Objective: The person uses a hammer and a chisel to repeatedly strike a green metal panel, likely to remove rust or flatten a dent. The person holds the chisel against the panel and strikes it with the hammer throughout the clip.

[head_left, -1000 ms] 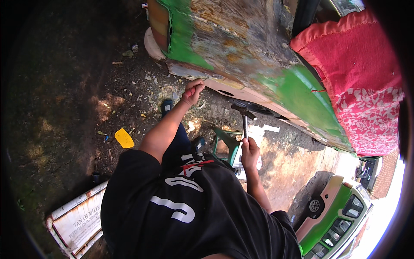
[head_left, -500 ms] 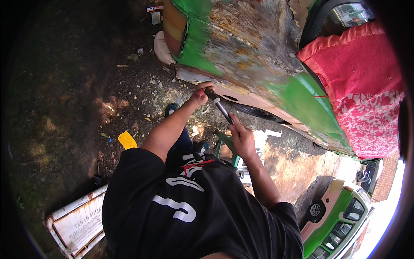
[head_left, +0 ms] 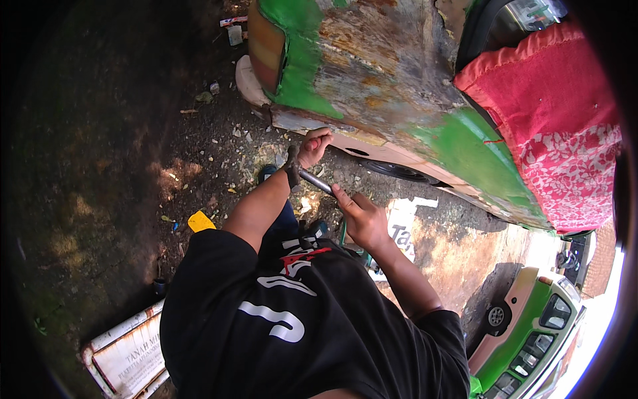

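**Hammer raised beside stripped body panel; strike not yet delivered**

Nearest the camera, the person's black shirt (head_left: 292, 319) filled the lower frame, both bare forearms reaching away from it. The right hand (head_left: 362, 219) was closed around the metal shaft of a hammer (head_left: 312, 179), gripping low on the handle. The dark hammer head lay just beyond, crossing the left forearm near the wrist. The left hand (head_left: 314, 145) was curled shut against the lower edge of the rusted body panel (head_left: 372, 73); a small reddish item seemed pinched in it, too small to identify.

Judgement: the work in hand appeared to be panel beating along the sill, with the hammer drawn back rather than in contact. The next move would call for a controlled blow onto the metal beside the left hand, clear of its fingers.

Beyond the hands, the panel showed bare rust with patches of green paint, and a red patterned cloth (head_left: 551, 120) hung over it to the right. On the ground left of the hands lay a yellow scrap (head_left: 201, 221) and scattered paint chips.

Containers: a small dark cup-like object (head_left: 159, 286) stood on the ground left of the shirt; its contents could not be told.
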`<state>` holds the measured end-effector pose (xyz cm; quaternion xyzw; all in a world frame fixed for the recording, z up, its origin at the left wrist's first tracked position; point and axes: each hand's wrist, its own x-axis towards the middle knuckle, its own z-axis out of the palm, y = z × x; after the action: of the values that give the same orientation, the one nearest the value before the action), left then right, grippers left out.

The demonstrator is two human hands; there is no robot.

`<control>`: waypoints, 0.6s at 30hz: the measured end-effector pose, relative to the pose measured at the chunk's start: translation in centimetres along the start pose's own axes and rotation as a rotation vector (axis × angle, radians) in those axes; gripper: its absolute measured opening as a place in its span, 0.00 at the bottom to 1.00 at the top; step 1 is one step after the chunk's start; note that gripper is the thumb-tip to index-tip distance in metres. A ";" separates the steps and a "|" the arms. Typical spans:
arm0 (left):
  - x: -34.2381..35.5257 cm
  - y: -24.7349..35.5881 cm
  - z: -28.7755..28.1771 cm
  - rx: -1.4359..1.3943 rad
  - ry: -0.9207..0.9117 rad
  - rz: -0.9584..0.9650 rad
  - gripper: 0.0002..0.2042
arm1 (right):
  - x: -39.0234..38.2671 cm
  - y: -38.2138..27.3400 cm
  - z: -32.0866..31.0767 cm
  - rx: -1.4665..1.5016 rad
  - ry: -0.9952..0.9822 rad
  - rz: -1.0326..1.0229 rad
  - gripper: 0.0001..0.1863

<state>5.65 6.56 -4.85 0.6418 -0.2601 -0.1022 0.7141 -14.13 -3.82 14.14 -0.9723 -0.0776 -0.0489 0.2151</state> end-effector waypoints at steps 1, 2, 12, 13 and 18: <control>0.0 0.2 0.3 -0.011 0.000 -0.009 0.11 | -0.1 0.1 0.3 -0.047 -0.020 0.028 0.28; 0.4 -0.5 0.2 -0.011 -0.018 -0.031 0.11 | 0.5 0.7 0.6 -0.074 -0.059 0.117 0.28; -0.1 -0.6 -0.2 -0.074 -0.024 -0.093 0.10 | -0.9 0.4 -1.0 0.185 -0.047 0.171 0.24; -0.1 -0.4 -0.2 -0.065 -0.032 -0.133 0.10 | -1.1 0.5 -1.0 0.197 -0.047 0.189 0.24; 0.0 -0.8 -0.5 -0.027 -0.021 -0.088 0.10 | -1.7 1.2 -0.6 0.226 0.011 0.211 0.23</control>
<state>6.02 6.84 -5.60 0.6417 -0.2377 -0.1441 0.7148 -15.60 -5.33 14.01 -0.9443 0.0214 -0.0225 0.3277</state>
